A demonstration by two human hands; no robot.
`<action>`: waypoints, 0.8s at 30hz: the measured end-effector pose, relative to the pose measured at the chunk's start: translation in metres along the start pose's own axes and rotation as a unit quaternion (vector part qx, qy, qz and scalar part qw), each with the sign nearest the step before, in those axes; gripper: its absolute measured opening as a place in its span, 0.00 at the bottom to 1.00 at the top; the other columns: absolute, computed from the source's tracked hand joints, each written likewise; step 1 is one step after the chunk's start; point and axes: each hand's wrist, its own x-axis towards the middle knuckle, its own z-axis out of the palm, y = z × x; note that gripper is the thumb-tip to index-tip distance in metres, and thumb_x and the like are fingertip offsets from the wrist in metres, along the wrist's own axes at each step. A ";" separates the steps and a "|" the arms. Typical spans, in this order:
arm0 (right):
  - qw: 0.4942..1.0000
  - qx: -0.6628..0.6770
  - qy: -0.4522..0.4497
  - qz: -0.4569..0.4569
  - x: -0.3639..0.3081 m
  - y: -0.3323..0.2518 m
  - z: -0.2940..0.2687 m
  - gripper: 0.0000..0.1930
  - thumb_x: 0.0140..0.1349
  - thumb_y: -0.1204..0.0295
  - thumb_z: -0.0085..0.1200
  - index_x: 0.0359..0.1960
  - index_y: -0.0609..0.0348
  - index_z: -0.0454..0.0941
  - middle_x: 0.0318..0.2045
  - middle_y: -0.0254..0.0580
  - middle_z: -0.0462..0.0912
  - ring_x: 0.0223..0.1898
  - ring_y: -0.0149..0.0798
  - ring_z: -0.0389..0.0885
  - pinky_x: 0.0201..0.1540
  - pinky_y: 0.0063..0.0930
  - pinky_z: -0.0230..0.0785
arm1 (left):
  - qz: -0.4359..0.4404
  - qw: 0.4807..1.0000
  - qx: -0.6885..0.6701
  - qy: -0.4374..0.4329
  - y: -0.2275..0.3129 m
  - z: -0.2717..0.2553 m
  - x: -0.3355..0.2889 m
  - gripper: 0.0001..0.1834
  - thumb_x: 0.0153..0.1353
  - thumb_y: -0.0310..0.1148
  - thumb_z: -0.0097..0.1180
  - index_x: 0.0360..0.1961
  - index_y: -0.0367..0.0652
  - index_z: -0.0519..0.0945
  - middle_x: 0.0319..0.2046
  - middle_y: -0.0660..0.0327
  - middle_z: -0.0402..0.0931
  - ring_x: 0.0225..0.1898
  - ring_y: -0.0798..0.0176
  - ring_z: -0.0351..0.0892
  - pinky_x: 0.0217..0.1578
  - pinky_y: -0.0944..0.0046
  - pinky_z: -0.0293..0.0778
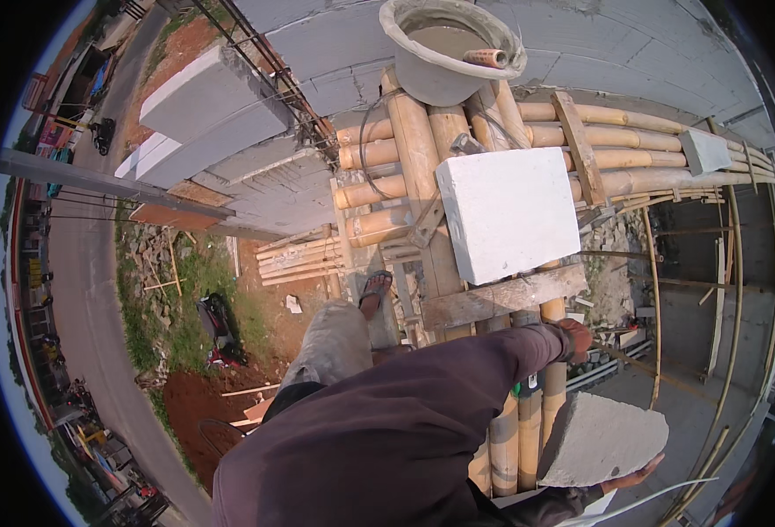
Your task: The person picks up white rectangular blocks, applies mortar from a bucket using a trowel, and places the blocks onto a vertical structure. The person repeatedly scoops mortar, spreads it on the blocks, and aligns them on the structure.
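Note:
My right hand [635, 475] is under the edge of a broken light-grey block [611, 439], its fingers along the underside. The piece is tilted and has one ragged edge. My left hand [574, 341] is beside the outer bamboo pole [552, 310], fingers curled; what they grip, if anything, is hidden. Beyond that arm, a white lightweight block [515, 213] rests on the bamboo scaffold, behind a worn wooden board [501, 296]. My dark sleeve covers much of the lower picture.
A mortar tub [444, 75] with a rolled-handled tool [486, 58] stands at the far end. Bamboo poles [642, 139] run right to a small block piece [705, 152]. Left are a block wall [264, 189] and, far below, ground with a motorcycle [218, 329]. The right side also drops away.

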 end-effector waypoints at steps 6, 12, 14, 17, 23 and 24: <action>0.989 -0.032 -0.132 -0.060 0.013 -0.003 0.123 0.21 0.70 0.60 0.48 0.56 0.64 0.72 0.54 0.49 0.77 0.53 0.46 0.78 0.58 0.40 0.68 | -0.021 0.820 -0.552 -0.151 0.096 -0.192 -0.139 0.38 0.63 0.65 0.51 0.56 0.39 0.77 0.55 0.55 0.76 0.55 0.57 0.73 0.56 0.59 0.69; 0.940 -0.026 -0.291 -0.175 0.009 0.011 0.252 0.20 0.69 0.63 0.49 0.56 0.64 0.73 0.53 0.48 0.77 0.52 0.44 0.78 0.58 0.38 0.68 | 0.076 0.763 -0.642 0.000 0.020 -0.329 -0.281 0.44 0.62 0.56 0.60 0.70 0.40 0.60 0.64 0.57 0.66 0.62 0.61 0.67 0.63 0.58 0.62; 0.914 -0.033 -0.358 -0.189 0.010 0.019 0.299 0.19 0.69 0.63 0.50 0.55 0.64 0.73 0.53 0.48 0.77 0.52 0.44 0.78 0.58 0.38 0.68 | 0.059 0.794 -0.606 -0.007 -0.002 -0.358 -0.314 0.46 0.59 0.50 0.66 0.71 0.40 0.59 0.62 0.56 0.68 0.60 0.61 0.70 0.61 0.57 0.66; 0.885 -0.123 -0.447 -0.049 0.026 0.019 0.341 0.19 0.69 0.63 0.53 0.53 0.66 0.75 0.52 0.48 0.78 0.52 0.43 0.78 0.58 0.36 0.66 | 0.000 0.774 -0.627 0.088 -0.027 -0.374 -0.361 0.42 0.58 0.48 0.68 0.67 0.38 0.64 0.56 0.56 0.73 0.55 0.62 0.74 0.55 0.59 0.71; 0.762 -0.427 -0.427 -0.233 0.032 0.054 0.364 0.31 0.59 0.56 0.64 0.56 0.69 0.73 0.65 0.58 0.65 0.67 0.58 0.62 0.67 0.49 0.55 | -0.088 0.672 -0.690 0.254 -0.086 -0.378 -0.421 0.33 0.59 0.47 0.67 0.59 0.39 0.73 0.46 0.59 0.80 0.44 0.63 0.81 0.45 0.61 0.78; 0.726 -0.442 -0.451 -0.273 0.029 0.061 0.364 0.37 0.51 0.56 0.69 0.57 0.70 0.71 0.67 0.61 0.60 0.69 0.62 0.57 0.68 0.53 0.54 | -0.092 0.656 -0.696 0.278 -0.094 -0.378 -0.428 0.31 0.59 0.47 0.67 0.57 0.39 0.74 0.44 0.60 0.80 0.43 0.63 0.82 0.44 0.61 0.79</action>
